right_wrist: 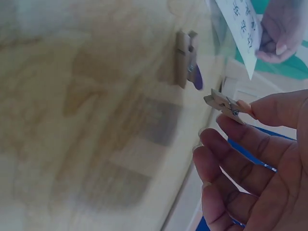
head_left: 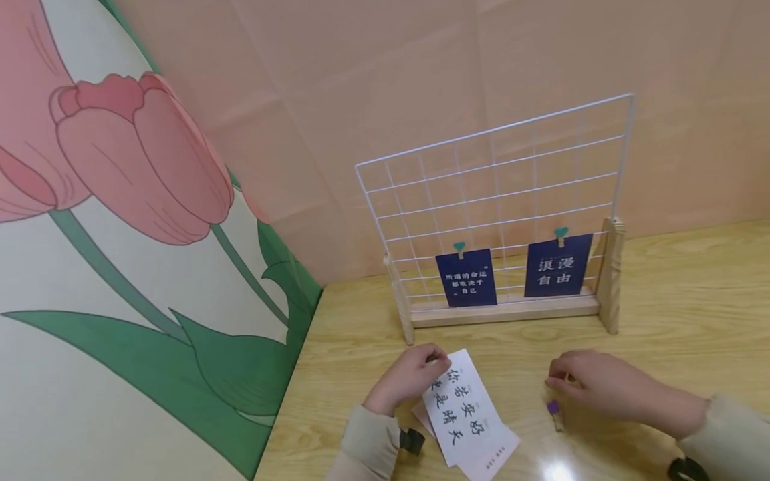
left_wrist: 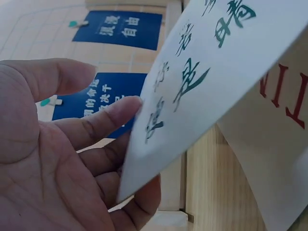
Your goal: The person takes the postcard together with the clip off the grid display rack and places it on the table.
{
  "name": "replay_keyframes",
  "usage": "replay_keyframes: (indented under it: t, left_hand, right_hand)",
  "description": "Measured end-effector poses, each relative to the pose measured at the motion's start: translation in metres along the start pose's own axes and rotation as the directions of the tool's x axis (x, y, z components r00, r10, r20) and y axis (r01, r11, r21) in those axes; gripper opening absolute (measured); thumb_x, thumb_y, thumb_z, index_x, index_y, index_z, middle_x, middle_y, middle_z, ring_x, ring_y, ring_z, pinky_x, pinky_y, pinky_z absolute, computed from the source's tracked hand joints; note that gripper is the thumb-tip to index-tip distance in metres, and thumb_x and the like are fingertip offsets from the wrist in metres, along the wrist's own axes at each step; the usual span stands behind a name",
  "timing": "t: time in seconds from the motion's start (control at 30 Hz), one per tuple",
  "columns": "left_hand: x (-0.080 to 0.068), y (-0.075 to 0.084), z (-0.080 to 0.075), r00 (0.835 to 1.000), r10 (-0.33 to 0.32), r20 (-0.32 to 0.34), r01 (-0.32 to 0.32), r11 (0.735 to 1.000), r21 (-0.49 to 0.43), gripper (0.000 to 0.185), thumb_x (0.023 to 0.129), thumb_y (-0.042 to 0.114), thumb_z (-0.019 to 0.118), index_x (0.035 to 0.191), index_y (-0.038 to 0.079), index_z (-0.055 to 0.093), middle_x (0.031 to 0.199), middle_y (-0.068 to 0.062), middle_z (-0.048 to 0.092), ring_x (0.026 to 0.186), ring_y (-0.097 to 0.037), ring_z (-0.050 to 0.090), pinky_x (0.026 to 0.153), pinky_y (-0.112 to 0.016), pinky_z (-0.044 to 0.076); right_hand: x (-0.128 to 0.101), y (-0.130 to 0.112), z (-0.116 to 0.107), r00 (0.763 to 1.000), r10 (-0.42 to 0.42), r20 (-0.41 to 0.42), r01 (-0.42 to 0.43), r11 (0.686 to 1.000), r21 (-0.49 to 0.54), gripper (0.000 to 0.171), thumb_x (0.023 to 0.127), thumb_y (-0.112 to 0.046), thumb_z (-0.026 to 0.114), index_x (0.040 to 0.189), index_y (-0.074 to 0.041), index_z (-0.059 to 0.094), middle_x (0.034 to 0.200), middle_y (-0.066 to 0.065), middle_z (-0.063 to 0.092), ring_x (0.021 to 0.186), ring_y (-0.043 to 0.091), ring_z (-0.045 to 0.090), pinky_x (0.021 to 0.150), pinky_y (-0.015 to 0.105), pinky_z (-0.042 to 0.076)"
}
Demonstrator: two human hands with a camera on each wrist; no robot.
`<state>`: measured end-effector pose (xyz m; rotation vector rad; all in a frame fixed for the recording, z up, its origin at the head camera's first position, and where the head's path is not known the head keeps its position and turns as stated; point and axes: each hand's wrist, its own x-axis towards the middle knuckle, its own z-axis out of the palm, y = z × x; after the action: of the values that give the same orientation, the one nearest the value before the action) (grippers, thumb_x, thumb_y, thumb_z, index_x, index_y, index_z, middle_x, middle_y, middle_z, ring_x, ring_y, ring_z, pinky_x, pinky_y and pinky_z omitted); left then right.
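On the wire grid rack [head_left: 499, 207], the right-hand blue card [head_left: 557, 266] reads 浪漫自由 in white; the left-hand blue card [head_left: 466, 278] reads 所谓的命运都取决于自己. In front of the rack, the white card [head_left: 460, 414] bears green brush characters, 你若安好 and 便是晴天. A lower white sheet [left_wrist: 284, 144] carries red strokes, unreadable.

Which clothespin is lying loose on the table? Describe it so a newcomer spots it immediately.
Start at the white wire grid stand on the wooden table. In front of it, just below the right hand, lies a small wooden clothespin. It has a purple tip, unlike the teal-topped pins clipping the blue cards to the grid.
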<state>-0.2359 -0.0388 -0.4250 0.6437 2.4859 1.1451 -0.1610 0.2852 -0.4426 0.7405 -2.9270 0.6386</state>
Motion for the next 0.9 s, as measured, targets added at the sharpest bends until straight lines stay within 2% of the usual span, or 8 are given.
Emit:
replay_keyframes:
  t: [0.17,0.3,0.6,0.9]
  left_hand:
    - [0.003,-0.003,0.001,1.0,-0.002,0.008,0.001,0.997,0.084,0.024,0.103,0.031,0.063,0.114,0.011,0.07,0.108,0.0,0.07,0.093,-0.012,0.062,0.091,-0.038,0.052]
    - [0.004,-0.005,0.003,1.0,-0.002,0.018,-0.001,0.993,0.121,0.026,0.102,0.031,0.064,0.117,0.01,0.068,0.113,-0.004,0.07,0.093,-0.013,0.062,0.091,-0.038,0.052]
    - [0.004,-0.012,0.006,1.0,0.006,0.022,-0.01,0.986,0.165,0.028,0.101,0.031,0.064,0.116,0.007,0.069,0.112,-0.005,0.069,0.099,-0.015,0.062,0.093,-0.038,0.051]
    - [0.005,-0.013,0.008,0.999,-0.01,0.038,0.003,0.986,0.17,0.029,0.1,0.03,0.066,0.115,0.005,0.069,0.103,-0.002,0.067,0.089,-0.013,0.059,0.086,-0.035,0.051]
  right_hand:
    - [-0.001,0.002,0.009,1.0,-0.008,0.003,0.008,1.0,0.029,0.013,0.096,-0.021,0.072,0.083,-0.024,0.068,0.082,-0.02,0.058,0.071,-0.003,0.051,0.061,0.033,0.05]
    - [-0.003,0.002,0.016,1.0,-0.009,0.021,0.008,0.998,0.064,0.016,0.097,-0.021,0.071,0.082,-0.026,0.066,0.081,-0.02,0.054,0.07,-0.004,0.046,0.06,0.031,0.048]
    - [-0.004,0.001,0.025,1.0,0.013,0.02,-0.014,0.999,0.05,0.018,0.096,-0.023,0.071,0.081,-0.029,0.065,0.081,-0.02,0.051,0.07,-0.004,0.046,0.06,0.031,0.048]
    - [-0.004,0.0,0.024,1.0,0.022,0.01,-0.023,0.999,0.04,0.012,0.095,-0.028,0.073,0.084,-0.028,0.069,0.082,-0.019,0.053,0.071,-0.004,0.049,0.061,0.031,0.05]
